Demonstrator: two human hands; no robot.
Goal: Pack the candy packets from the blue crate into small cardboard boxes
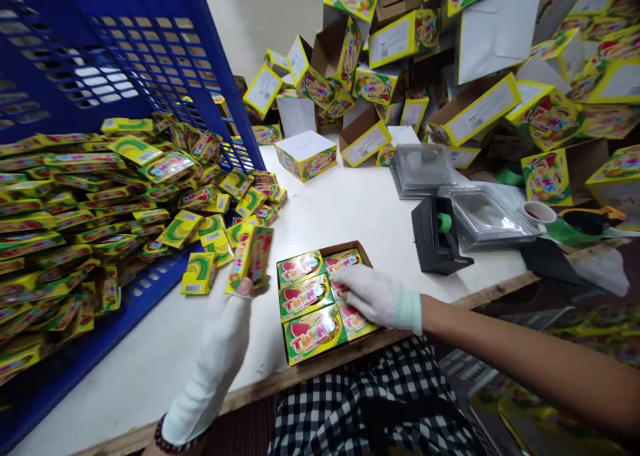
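Left hand (229, 326) pinches packs (243, 256); right hand (375, 297), its grip unclear, rests on boxes (353, 321) beneath: light, level pressure suits.

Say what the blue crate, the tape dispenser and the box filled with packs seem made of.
Blue crate: likely smooth moulded plastic, given the uniform colour and perforated walls.
Tape dispenser: probably hard black plastic, fairly matte; any metal is indistinct.
Filled box: apparently cardboard, its thin inner wall plain brown and dull.
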